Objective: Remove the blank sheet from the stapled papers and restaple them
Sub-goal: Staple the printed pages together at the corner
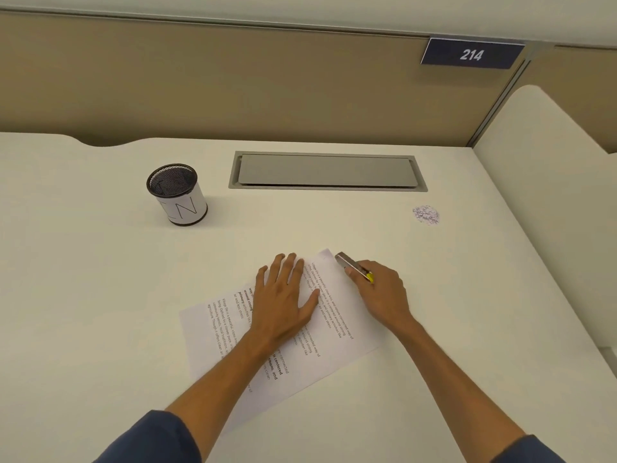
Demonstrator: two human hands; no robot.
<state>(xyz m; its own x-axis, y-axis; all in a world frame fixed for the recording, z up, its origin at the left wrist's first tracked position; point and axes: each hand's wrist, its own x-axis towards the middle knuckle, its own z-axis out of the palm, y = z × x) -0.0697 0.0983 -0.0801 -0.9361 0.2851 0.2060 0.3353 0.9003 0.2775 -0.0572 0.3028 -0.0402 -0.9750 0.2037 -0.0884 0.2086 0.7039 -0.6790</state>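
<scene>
Printed papers [337, 332] lie at an angle on the white desk [100, 295] in front of me. My left hand [283, 295] rests flat on them, fingers straight and spread. My right hand [380, 292] grips a small metal stapler [350, 264] with a yellow part, its nose pointing at the papers' far corner, just beside the sheet's edge. A crumpled ball of paper [425, 214] sits on the desk at the far right.
A black mesh cup [177, 195] with a white label stands at the far left. A grey cable hatch [327, 170] is set into the desk behind the papers. A beige partition with a sign reading 214 [471, 54] closes the back, a side panel [551, 195] the right.
</scene>
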